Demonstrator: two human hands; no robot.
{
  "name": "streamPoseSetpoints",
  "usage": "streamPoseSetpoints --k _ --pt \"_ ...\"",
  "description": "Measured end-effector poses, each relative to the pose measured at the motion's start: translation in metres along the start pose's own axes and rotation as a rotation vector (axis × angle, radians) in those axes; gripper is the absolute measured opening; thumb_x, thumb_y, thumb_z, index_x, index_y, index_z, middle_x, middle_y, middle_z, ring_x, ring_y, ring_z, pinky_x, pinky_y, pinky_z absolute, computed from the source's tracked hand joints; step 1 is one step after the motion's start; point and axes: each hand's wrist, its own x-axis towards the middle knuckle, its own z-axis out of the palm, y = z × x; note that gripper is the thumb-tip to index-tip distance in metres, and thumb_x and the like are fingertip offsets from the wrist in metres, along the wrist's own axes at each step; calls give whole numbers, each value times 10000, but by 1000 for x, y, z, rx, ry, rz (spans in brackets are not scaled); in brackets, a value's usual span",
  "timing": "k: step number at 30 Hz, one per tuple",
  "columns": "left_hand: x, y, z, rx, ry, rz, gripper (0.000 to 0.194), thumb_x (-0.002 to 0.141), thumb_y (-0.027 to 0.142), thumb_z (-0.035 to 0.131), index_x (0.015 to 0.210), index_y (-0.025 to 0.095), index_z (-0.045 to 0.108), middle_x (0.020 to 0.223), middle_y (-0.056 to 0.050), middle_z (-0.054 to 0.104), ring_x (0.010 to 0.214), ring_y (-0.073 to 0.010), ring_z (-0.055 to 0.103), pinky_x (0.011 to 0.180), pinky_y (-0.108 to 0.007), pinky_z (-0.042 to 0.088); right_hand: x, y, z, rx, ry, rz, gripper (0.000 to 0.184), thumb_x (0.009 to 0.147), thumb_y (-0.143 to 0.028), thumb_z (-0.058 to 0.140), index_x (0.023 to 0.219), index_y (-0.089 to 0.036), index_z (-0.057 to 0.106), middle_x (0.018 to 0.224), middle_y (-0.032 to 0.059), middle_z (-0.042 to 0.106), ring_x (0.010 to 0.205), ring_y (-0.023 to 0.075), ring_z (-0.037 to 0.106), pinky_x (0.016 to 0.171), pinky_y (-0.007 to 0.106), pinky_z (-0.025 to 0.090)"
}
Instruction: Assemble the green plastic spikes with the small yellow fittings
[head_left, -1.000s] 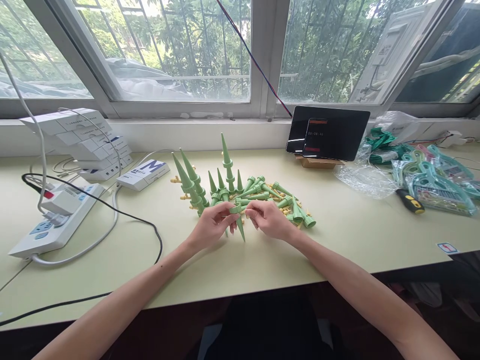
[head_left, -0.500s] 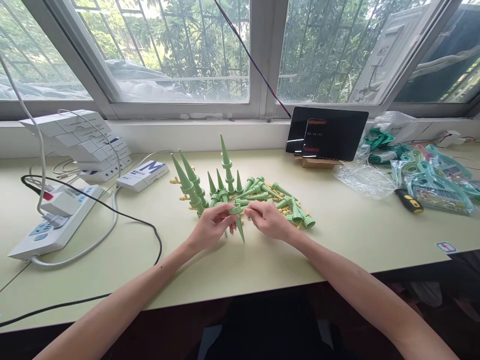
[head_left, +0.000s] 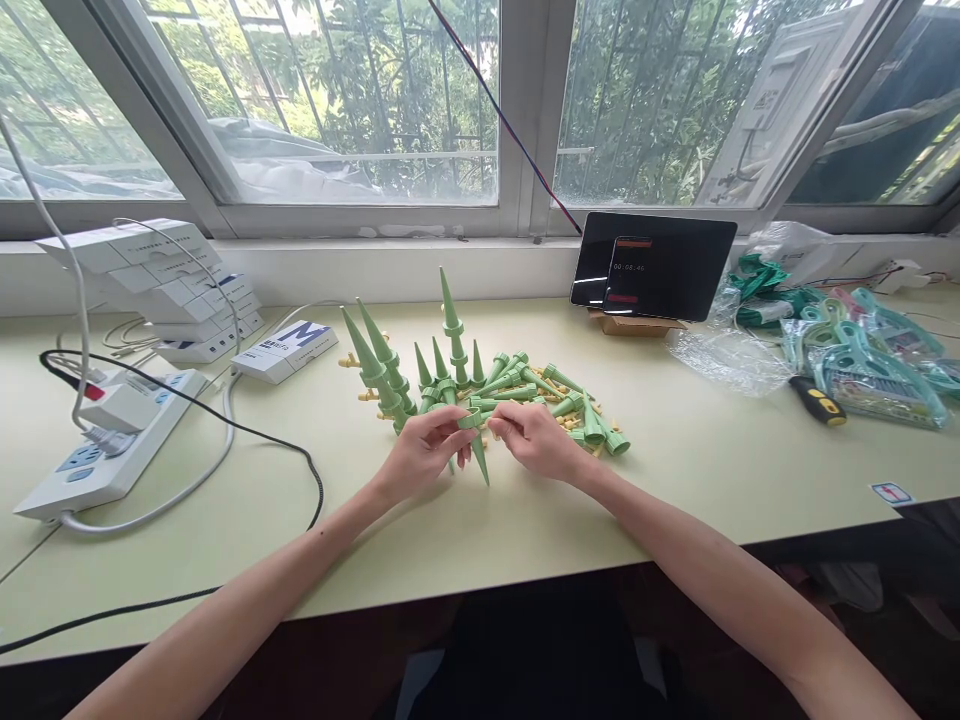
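Note:
My left hand [head_left: 429,450] is closed around the ring end of a green plastic plant watering spike [head_left: 481,460], whose tip points down at the table. My right hand [head_left: 536,440] is pinched beside it, its fingertips at a small yellow valve [head_left: 484,424] on the spike's near side, mostly covered by the fingers. Just behind my hands, several green spikes stand stacked upright in columns [head_left: 367,360], some with yellow valves sticking out. To the right, a pile of loose green spikes [head_left: 592,425] with yellow valves lies on the table.
A dark tablet [head_left: 675,265] with a phone showing a timer leans on a cardboard stand. White boxes [head_left: 180,300] and a power strip [head_left: 112,450] with cables are on the left. Plastic-wrapped items [head_left: 877,370] and a yellow-black screwdriver handle [head_left: 819,402] lie on the right.

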Motion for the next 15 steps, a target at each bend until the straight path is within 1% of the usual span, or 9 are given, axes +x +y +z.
streamPoseSetpoints --k 4,8,12,15 --pt "0 0 0 10 0 13 208 904 382 632 947 179 638 619 2 635 532 -145 619 572 -287 546 0 0 0 12 -8 14 336 965 -293 432 646 -208 367 575 -38 390 531 113 330 547 261 289" --pt "0 0 -1 10 -7 26 173 912 349 625 932 178 641 633 0 626 546 -137 615 580 -278 549 0 -2 -1 30 2 12 320 958 -300 461 656 -205 412 564 -39 403 522 112 331 544 263 297" --pt "0 -1 -1 19 6 30 147 909 331 630 934 186 628 635 9 621 544 -126 602 572 -261 540 -1 -4 -2 91 -7 34 280 955 -318 495 700 -202 498 564 -27 490 519 121 409 544 263 343" --pt "0 -2 -1 35 15 20 153 910 338 628 940 189 618 633 14 618 526 -118 581 553 -254 528 -1 -5 -2 119 -16 45 265 953 -325 511 721 -199 529 583 -19 535 515 122 443 544 263 366"
